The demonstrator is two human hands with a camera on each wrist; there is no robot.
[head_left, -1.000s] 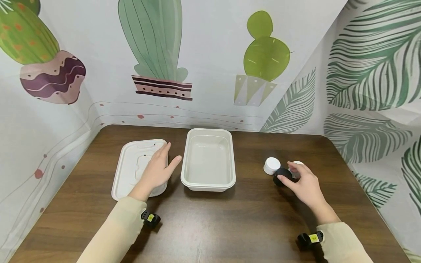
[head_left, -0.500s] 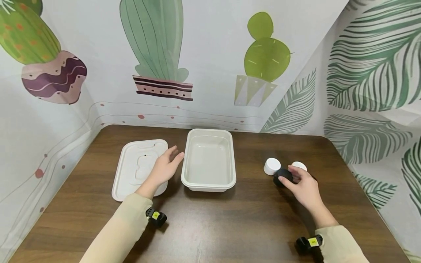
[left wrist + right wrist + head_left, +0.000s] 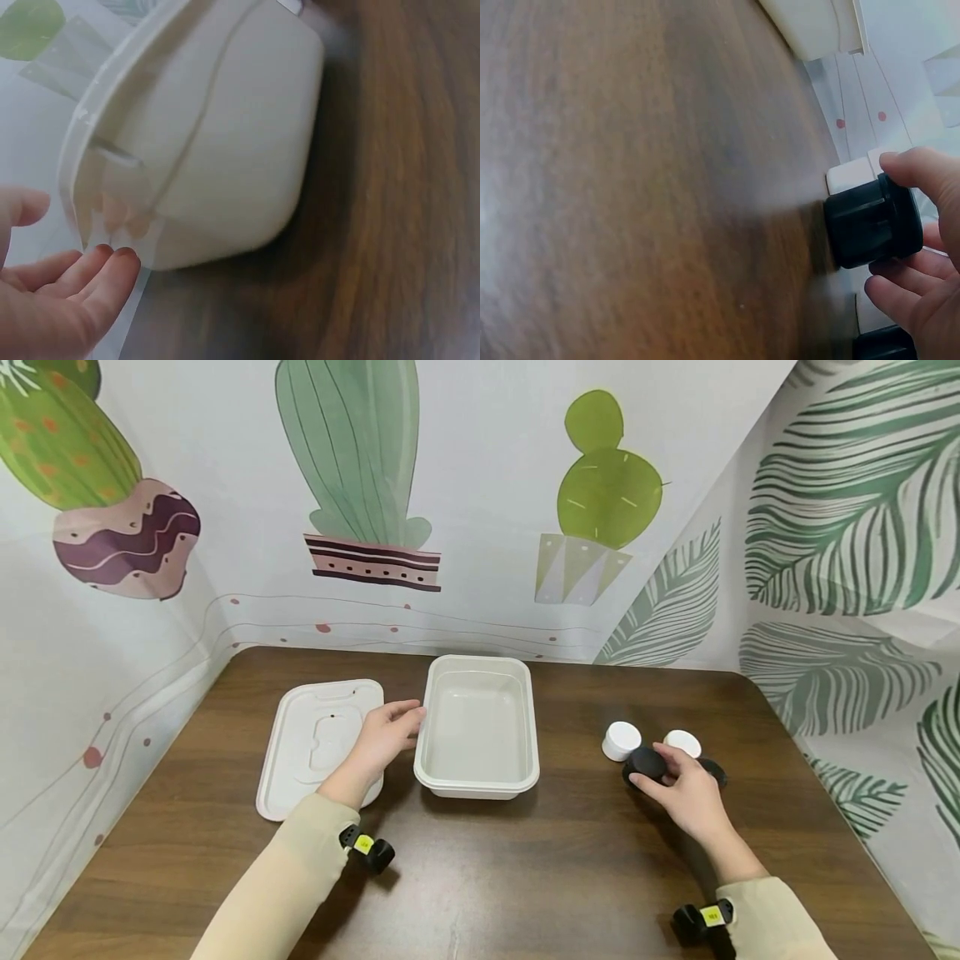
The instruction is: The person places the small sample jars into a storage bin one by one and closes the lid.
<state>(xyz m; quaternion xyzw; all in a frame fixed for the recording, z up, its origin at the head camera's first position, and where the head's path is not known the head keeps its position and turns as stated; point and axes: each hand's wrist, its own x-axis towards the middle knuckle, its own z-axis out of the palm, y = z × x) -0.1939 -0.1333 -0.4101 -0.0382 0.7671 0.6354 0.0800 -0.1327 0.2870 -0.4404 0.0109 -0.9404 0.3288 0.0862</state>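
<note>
Right hand picks up a black jar while the left steadies the white tray

Low right of the head view, the right hand (image 3: pixel 692 795) pinches a small black jar (image 3: pixel 645 763) between thumb and fingers, barely off the wooden table (image 3: pixel 525 877). Just beyond stand two white jars (image 3: pixel 621 739). At centre, the left hand (image 3: pixel 386 737) curls its fingers against the left rim of the empty white tray (image 3: pixel 477 727), its lid (image 3: pixel 307 743) beside. Next, probably: carry the jar leftward over the rim.
</note>
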